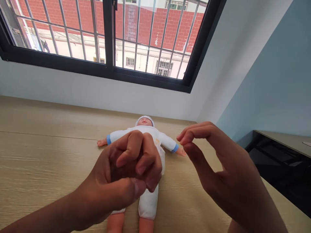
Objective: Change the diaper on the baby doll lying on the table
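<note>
A baby doll (145, 191) in white clothing with blue cuffs and a white cap lies face up, arms spread, on the wooden tabletop (48, 161). My left hand (128, 168) hovers over its middle, fingers curled in and thumb bent toward them; nothing shows in the hollow of the palm. To the right, my right hand (218, 161) is raised near the doll's small hand (180, 151). Its thumb and fingertips come together in a pinch, with nothing visible between them. Sheer whitish material (161, 158) shows at the doll's waist, partly behind my left hand.
Behind the table is a white wall below a dark-framed window (110, 64) with metal bars outside. At the right stands a dark-framed desk (282, 142) against a blue wall (279, 81). The table's right edge slants down toward the lower right corner.
</note>
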The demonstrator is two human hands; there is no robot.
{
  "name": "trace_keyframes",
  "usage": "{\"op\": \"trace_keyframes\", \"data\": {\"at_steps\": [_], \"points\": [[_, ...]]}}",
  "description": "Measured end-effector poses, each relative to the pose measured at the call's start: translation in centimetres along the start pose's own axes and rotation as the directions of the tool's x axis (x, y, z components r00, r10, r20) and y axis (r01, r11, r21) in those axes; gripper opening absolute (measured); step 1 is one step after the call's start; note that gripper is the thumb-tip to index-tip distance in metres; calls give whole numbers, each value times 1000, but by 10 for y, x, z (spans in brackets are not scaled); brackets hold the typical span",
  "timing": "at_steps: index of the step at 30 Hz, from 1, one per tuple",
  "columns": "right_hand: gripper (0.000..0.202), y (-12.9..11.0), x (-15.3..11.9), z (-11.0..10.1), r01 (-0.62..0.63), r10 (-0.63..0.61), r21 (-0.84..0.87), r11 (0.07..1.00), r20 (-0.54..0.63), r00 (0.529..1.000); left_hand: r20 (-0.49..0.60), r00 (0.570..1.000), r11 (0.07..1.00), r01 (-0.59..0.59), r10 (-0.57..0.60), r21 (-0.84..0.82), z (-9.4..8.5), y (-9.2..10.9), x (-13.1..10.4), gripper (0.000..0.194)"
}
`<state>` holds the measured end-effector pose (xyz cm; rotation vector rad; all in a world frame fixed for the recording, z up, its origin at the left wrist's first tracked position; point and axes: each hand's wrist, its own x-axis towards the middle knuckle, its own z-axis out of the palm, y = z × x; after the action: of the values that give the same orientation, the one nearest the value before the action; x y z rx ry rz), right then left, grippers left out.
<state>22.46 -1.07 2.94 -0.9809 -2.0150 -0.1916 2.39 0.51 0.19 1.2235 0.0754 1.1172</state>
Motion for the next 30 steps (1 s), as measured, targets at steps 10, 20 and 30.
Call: {"op": "trace_keyframes", "data": {"at_steps": [10, 20, 30], "points": [[11, 0, 1, 0, 0, 0, -5, 1000, 11, 1000, 35, 999, 1000, -23, 23, -2, 4, 1, 1, 36], [10, 0, 0, 0, -20, 20, -5, 1000, 12, 1000, 0, 999, 999, 45, -45, 8, 2, 4, 0, 35], [8, 5, -1, 2, -13, 14, -31, 999, 35, 999, -316, 936, 910, 11, -155, -414, -13, 6, 13, 31]]}}
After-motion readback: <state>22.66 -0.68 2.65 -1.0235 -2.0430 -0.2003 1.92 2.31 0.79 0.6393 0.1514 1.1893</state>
